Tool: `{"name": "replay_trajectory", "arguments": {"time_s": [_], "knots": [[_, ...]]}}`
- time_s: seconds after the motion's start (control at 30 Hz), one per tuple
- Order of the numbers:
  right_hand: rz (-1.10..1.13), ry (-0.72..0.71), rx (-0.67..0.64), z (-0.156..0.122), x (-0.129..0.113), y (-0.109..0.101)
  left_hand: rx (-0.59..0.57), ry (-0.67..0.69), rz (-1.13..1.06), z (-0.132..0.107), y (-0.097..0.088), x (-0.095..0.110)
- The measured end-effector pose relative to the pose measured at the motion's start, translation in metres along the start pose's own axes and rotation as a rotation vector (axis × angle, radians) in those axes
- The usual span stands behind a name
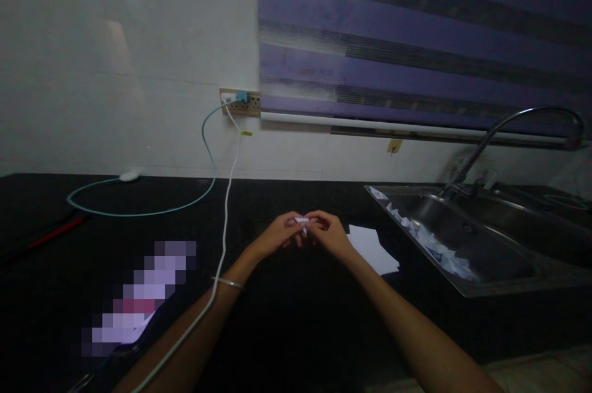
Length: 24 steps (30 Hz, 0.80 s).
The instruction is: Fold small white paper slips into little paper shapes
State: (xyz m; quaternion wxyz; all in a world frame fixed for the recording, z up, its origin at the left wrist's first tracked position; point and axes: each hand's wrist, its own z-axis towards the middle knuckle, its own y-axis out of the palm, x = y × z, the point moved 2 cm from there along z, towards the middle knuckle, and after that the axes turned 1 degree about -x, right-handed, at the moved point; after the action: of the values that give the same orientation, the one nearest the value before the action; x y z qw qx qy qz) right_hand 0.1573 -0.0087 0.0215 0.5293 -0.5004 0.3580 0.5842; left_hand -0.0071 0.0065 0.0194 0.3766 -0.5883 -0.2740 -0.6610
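Between my two hands is a small folded piece of white paper (pixel 301 221), pinched at both sides above the dark countertop. My left hand (pixel 279 234) grips its left side, thumb and fingers closed on it. The fingers of my right hand (pixel 327 231) close on the other side, and the fingertips of both hands nearly meet. Part of the paper is hidden behind the fingers. Just right of my right hand lies a stack of white paper sheets (pixel 371 250). Several folded white paper pieces (pixel 428 239) line the left rim of the sink.
A steel sink (pixel 504 279) with a curved faucet (pixel 481 143) is at the right. A white cable (pixel 225 220) runs from the wall socket (pixel 252 103) across my left forearm. A teal cable (pixel 139 215) loops at the back left. A blurred-out bright object (pixel 148 291) lies front left.
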Motion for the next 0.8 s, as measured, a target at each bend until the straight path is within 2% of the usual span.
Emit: {"name": "replay_trajectory", "arguments": {"time_s": [0.3,0.67,0.8], "knots": [[0.017,0.009,-0.008,0.0026,0.0053,-0.0032,0.011,-0.024,-0.017,0.0024,-0.0037,-0.0029],[-0.015,0.05,-0.032,0.0035,0.0082,-0.0043,-0.026,-0.032,-0.027,0.0011,-0.005,-0.0005],[-0.037,0.026,-0.038,0.0037,0.007,-0.0046,-0.035,-0.043,-0.018,0.0003,-0.0044,0.0027]]}}
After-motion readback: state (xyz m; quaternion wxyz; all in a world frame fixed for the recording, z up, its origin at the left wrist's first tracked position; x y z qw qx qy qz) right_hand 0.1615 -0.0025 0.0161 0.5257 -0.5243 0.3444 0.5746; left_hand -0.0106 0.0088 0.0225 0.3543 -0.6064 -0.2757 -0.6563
